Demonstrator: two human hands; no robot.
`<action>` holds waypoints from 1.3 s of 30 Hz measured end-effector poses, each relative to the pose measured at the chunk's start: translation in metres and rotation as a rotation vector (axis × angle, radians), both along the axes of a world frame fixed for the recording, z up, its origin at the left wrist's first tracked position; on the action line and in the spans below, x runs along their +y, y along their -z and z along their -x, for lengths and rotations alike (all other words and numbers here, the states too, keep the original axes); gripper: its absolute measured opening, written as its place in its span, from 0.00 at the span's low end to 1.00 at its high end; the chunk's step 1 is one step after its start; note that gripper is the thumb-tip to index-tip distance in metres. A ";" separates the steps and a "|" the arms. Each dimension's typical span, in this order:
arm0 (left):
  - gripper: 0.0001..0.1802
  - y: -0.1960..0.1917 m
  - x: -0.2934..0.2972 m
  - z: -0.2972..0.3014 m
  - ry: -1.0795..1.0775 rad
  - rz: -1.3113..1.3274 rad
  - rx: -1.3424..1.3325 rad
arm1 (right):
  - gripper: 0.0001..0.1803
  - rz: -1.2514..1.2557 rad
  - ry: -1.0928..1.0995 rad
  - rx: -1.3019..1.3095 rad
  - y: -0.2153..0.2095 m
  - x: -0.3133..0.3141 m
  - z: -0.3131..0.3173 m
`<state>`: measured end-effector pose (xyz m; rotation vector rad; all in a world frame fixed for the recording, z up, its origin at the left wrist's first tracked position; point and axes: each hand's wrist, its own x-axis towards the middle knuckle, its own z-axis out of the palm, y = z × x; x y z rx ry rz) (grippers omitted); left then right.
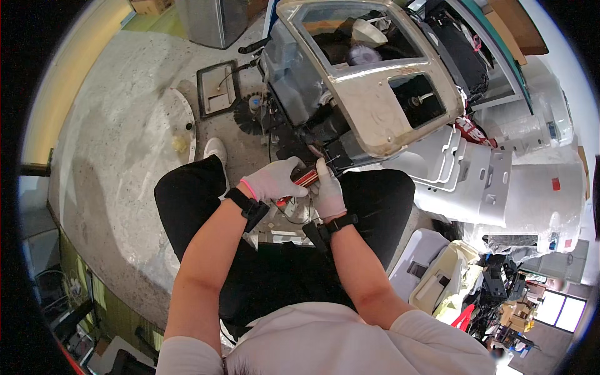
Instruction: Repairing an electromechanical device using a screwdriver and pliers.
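Both my hands wear white gloves and meet between my knees, in front of a large beige-and-grey machine body (362, 94). My left hand (275, 179) is closed around a red-handled tool (306, 179), whose working end I cannot make out. Close beside it, my right hand (327, 192) is bent with its thumb up, near the tool's other end. Its fingers are curled, and what they pinch is hidden. Thin dark wires (294, 220) hang below the hands. Just beyond my fingers lie dark parts of the machine's open underside (325, 131).
A round black brush (253, 114) and a rectangular frame (217, 89) lie on the concrete floor left of the machine. A curved strip (186, 119) is farther left. White plastic shells (462, 175) stand at the right, with loose covers (431, 265) nearer me.
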<state>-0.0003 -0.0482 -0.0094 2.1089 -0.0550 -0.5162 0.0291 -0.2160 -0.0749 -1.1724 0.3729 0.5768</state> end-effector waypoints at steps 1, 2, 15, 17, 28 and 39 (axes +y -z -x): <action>0.37 0.000 0.001 0.000 -0.004 0.000 0.002 | 0.22 -0.008 0.011 0.022 -0.006 0.002 0.001; 0.35 -0.001 0.003 0.000 -0.004 0.022 0.034 | 0.21 -0.016 0.023 0.043 -0.010 0.004 0.001; 0.23 0.022 -0.002 -0.008 -0.136 0.339 0.223 | 0.12 -0.315 0.026 0.075 -0.021 0.000 0.000; 0.23 0.012 -0.001 -0.006 -0.166 0.462 0.312 | 0.12 -0.297 -0.039 0.038 -0.022 -0.002 0.000; 0.22 0.000 -0.001 -0.002 -0.203 0.664 0.374 | 0.17 -0.090 0.046 0.104 -0.014 0.003 0.002; 0.35 0.015 0.000 -0.009 0.042 0.204 -0.060 | 0.10 -0.252 0.068 0.025 -0.014 -0.003 -0.001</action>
